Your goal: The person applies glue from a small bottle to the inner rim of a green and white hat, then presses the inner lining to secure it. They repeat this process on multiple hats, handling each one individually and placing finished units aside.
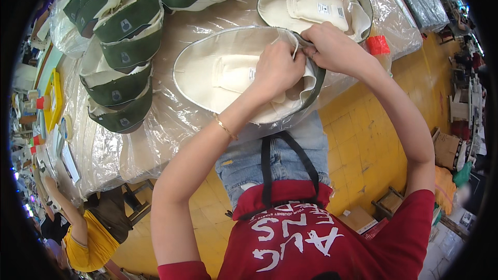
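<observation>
In front of me lies an oval fabric pouch-like piece [199, 54] with a cream lining, a dark rim and a dark green outside; I cannot tell its exact kind. A padded cream patch with a small label sits inside it. My left hand [280, 68] is closed in a pinch on the edge at its right end, over the lining. Just beside it, my right hand [332, 46] pinches the same rim, fingers bent. Both fingertips are partly hidden. A second similar cream-lined piece [272, 5] lies behind, by my right hand, with a labelled patch inside.
Several green pieces [127, 57] with cream linings are stacked at the left; more lie at the back. Clear plastic [155, 148] covers the table. A red tape piece [377, 45] is at the right. A person in yellow [93, 246] is at lower left, near a yellow tray [53, 101].
</observation>
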{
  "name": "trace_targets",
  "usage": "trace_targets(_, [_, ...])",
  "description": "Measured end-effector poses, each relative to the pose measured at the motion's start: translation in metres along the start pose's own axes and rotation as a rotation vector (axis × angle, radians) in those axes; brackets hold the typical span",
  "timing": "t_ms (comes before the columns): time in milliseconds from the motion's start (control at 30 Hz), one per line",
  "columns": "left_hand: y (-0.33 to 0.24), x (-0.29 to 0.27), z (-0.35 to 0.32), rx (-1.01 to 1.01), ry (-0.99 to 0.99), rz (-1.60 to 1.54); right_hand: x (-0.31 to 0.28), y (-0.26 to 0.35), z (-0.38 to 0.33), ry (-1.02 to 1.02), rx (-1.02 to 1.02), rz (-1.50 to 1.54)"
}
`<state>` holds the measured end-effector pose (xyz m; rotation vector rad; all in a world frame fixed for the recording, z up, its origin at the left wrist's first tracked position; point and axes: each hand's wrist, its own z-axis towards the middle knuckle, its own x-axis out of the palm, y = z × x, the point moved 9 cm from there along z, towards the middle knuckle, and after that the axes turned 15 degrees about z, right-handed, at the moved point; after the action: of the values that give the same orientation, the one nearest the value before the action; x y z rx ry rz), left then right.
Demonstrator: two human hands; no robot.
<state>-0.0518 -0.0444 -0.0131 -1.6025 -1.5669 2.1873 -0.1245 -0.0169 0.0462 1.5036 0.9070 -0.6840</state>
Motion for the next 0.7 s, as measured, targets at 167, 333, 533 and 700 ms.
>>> trace_targets(167, [0.002, 0.003, 0.001, -0.04, 0.023, -0.009, -0.001, 0.001, -0.004, -0.052, -0.024, 0.066])
trace_targets(333, [-0.002, 0.0, -0.003, -0.032, 0.011, 0.018, -0.003, -0.001, -0.009, -0.082, 0.029, 0.133])
trace_targets(533, [-0.011, -0.011, -0.012, 0.016, -0.053, 0.098, -0.007, -0.008, -0.017, -0.016, 0.165, 0.347])
trace_targets(700, [-0.04, -0.037, -0.035, 0.271, -0.47, 0.475, -0.008, -0.004, -0.022, -0.003, 0.151, 0.273])
